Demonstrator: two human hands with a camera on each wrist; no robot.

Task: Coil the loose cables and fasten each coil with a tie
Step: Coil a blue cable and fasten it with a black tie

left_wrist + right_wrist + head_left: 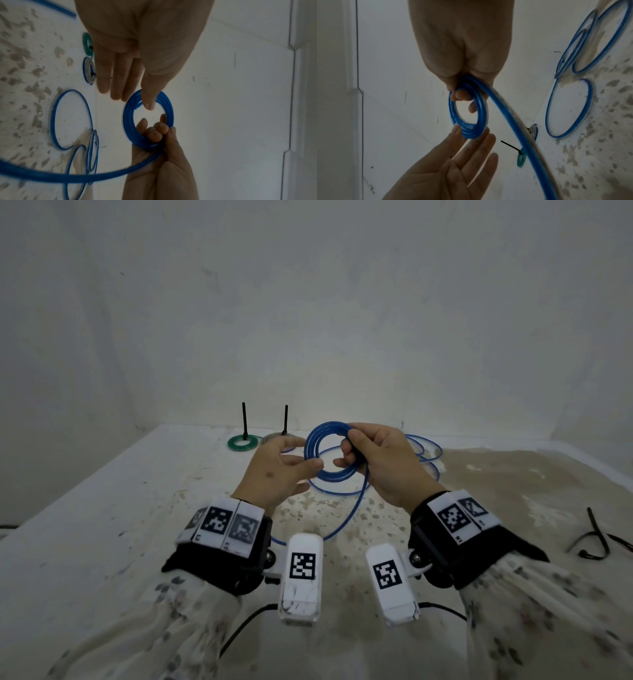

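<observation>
Stained table (137,508); right hand (383,463) grip clenched round blue cable coil (329,474); left hand (277,470) grip released.

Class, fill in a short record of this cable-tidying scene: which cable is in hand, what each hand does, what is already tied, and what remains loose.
cable in hand: blue coil, held above the table
right hand: grips the coil
left hand: fingers straight, touching the coil's far side
already tied: green coil and pale coil, each with a black tie
still loose: blue loops lying on the table
spare tie: black ties at the right
</observation>
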